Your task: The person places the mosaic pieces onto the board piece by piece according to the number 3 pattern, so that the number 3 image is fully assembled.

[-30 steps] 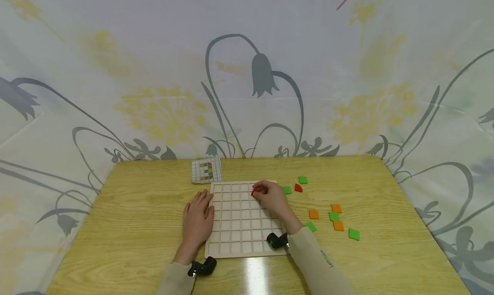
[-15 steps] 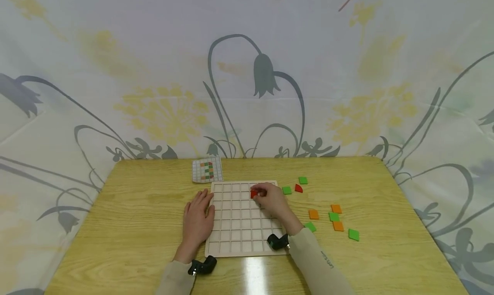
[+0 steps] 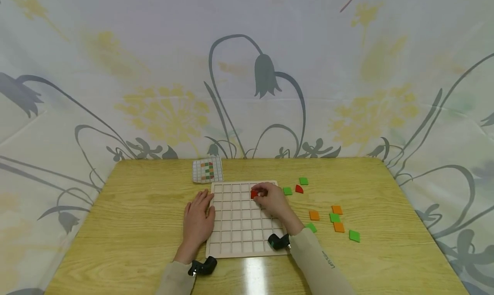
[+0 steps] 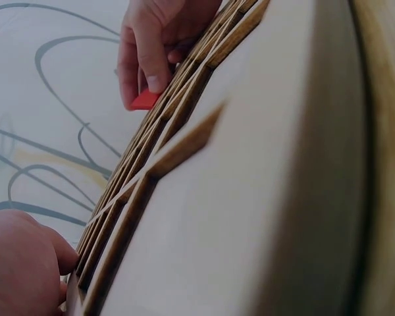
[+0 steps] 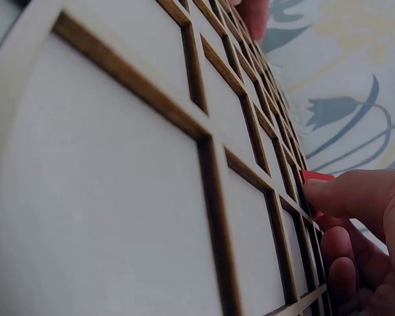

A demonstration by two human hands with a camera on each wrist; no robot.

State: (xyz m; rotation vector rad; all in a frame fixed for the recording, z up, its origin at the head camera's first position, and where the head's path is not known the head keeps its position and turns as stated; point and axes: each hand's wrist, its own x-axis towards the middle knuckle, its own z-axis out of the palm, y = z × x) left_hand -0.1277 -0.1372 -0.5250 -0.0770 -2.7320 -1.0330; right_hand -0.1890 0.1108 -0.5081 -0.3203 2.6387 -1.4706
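Observation:
A wooden grid board (image 3: 230, 255) lies on the table. My right hand (image 3: 272, 198) pinches a small red tile (image 3: 253, 194) over a cell near the board's far right corner; the fingers hide part of its shape. In the left wrist view that red tile (image 4: 145, 100) is tilted against the grid, and in the right wrist view the thumb (image 5: 342, 191) presses on it. My left hand (image 3: 198, 220) rests along the board's left edge with its fingers extended.
A pattern card (image 3: 198, 175) lies behind the board. To the right are several loose square tiles, among them a green tile (image 3: 354, 236) and an orange tile (image 3: 314, 215), plus a red quarter-circle tile (image 3: 299, 189). A patterned cloth (image 3: 247, 115) hangs behind the table.
The red tile has turned to lie flatter at the cell, showing more of its face, while my right hand shifted slightly. My left hand stays in place.

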